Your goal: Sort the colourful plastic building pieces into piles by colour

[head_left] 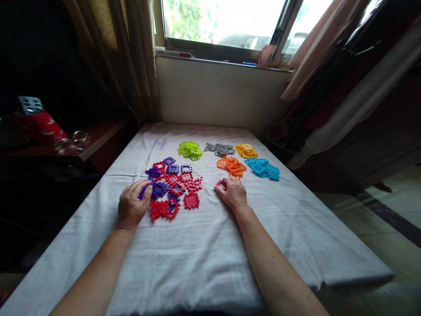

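My left hand (pixel 134 204) is closed on a purple piece (pixel 143 191) at the left edge of a mixed pile. Red pieces (pixel 191 200) and purple pieces (pixel 159 189), flat with notched edges, lie together in that pile. To the right of it, my right hand (pixel 233 193) pinches a red piece (pixel 221 184) with an open centre, low over the cloth. Just beyond my right hand lies an orange pile (pixel 232 166).
On the white-covered table (pixel 197 263), farther back, are a lime green pile (pixel 190 150), a grey pile (pixel 219 149), a yellow pile (pixel 246 150) and a blue pile (pixel 262 168). A brown side table (pixel 108 137) with glasses (pixel 80 136) stands left.
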Available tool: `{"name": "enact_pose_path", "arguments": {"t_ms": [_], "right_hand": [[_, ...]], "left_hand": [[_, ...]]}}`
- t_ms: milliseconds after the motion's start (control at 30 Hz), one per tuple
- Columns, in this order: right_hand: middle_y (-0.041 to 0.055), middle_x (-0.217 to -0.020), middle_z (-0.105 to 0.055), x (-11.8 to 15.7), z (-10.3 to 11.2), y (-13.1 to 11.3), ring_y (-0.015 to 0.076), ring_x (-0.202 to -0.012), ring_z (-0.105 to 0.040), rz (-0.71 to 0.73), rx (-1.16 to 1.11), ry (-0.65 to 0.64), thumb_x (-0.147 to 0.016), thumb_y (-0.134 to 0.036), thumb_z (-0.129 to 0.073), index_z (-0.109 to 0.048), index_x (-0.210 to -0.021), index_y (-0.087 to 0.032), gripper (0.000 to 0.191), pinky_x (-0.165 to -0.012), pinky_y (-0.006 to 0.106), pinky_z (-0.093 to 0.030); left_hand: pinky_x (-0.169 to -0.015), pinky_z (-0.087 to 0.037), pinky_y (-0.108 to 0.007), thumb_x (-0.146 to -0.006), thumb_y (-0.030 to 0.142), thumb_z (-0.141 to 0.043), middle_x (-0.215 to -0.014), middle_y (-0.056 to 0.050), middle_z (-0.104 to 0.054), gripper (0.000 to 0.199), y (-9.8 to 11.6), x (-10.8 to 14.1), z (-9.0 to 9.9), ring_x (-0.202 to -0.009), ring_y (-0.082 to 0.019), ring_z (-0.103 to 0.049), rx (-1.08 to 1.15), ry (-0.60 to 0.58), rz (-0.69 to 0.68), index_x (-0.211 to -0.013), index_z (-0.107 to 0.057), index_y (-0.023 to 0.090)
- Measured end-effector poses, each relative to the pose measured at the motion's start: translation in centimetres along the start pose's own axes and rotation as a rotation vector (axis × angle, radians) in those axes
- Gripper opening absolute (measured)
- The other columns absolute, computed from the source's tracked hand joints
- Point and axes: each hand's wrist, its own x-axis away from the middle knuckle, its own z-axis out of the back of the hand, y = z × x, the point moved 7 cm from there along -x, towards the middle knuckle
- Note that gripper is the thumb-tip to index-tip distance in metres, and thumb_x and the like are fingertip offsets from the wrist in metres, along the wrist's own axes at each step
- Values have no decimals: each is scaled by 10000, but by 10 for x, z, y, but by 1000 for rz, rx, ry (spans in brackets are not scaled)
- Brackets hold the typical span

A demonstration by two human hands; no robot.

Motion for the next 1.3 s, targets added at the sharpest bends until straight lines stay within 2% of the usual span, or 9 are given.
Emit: {"name": "enact_pose_path", "arguments": {"t_ms": [133, 267, 433, 533, 700, 833, 967, 1100, 1300], "right_hand": [[117, -1146, -671, 7, -5, 0, 264, -1043, -570, 26, -21, 54, -874, -486, -644, -690, -1095, -209, 357, -858, 351, -415], [117, -1196, -664, 15, 2, -5, 269, -1075, -562, 93, -112, 142, -879, -432, -648, -692, -1135, -206, 344, -902, 371, -415], [91, -1121, -686, 39, 2, -55, 239, -1047, -588, 496, -266, 40, -859, -452, -685, -703, -1127, -216, 358, -959, 366, -421], [102, -1163, -669, 50, -1, -79, 259, -1059, -580, 589, -253, -46, -800, -523, -734, -684, -1156, -210, 476, -943, 389, -431], [98, -1153, -665, 53, -6, -87, 258, -1060, -574, 551, -259, -80, -776, -530, -750, -682, -1074, -199, 451, -939, 378, -426], [97, -1129, -670, 44, -4, -73, 253, -1065, -576, 536, -315, -9, -746, -552, -772, -663, -1036, -195, 473, -956, 366, -409], [133, -1143, -667, 15, 6, -24, 276, -1081, -571, 181, -253, 174, -839, -533, -687, -636, -1139, -173, 472, -943, 375, -391], [145, -1154, -666, -1, 1, 2, 284, -1076, -571, -67, -131, 129, -866, -511, -666, -635, -1181, -157, 474, -896, 371, -382], [128, -1190, -662, 1, -4, -7, 278, -1098, -560, -31, -99, 80, -853, -544, -667, -633, -1215, -186, 510, -873, 357, -385]], "left_hand": [[-939, -535, -366, -919, 428, -479, -1092, -89, -752, 331, -40, -2, 16, -1042, -236, -695, -19, 84, 175, -1018, -703, 206], [-924, -541, -353, -901, 441, -481, -1090, -81, -756, 355, -54, 1, 15, -1048, -240, -697, -10, 85, 300, -1035, -710, 206], [-945, -533, -353, -873, 445, -496, -1097, -61, -755, 348, -60, 5, 4, -1056, -235, -689, 34, 39, 368, -1028, -712, 222], [-908, -540, -349, -860, 460, -497, -1092, -61, -753, 375, -68, 9, 2, -1019, -235, -691, 27, 32, 441, -1056, -715, 227], [-818, -542, -326, -848, 477, -504, -1050, -59, -754, 414, -75, 12, 0, -892, -217, -688, 12, 5, 484, -1098, -718, 225], [-746, -529, -294, -832, 461, -524, -968, -35, -756, 389, -76, 12, 1, -792, -190, -668, 5, 26, 475, -1078, -728, 239], [-715, -513, -286, -829, 446, -526, -935, -33, -749, 386, -75, 11, 2, -763, -184, -653, 6, 24, 487, -1079, -726, 231], [-686, -501, -291, -838, 440, -518, -853, -21, -729, 402, -72, 11, 2, -652, -164, -607, -1, -13, 518, -1108, -719, 220], [-738, -523, -314, -841, 435, -508, -896, -40, -737, 408, -73, 11, 1, -739, -194, -651, 5, -16, 516, -1110, -716, 210]]}}
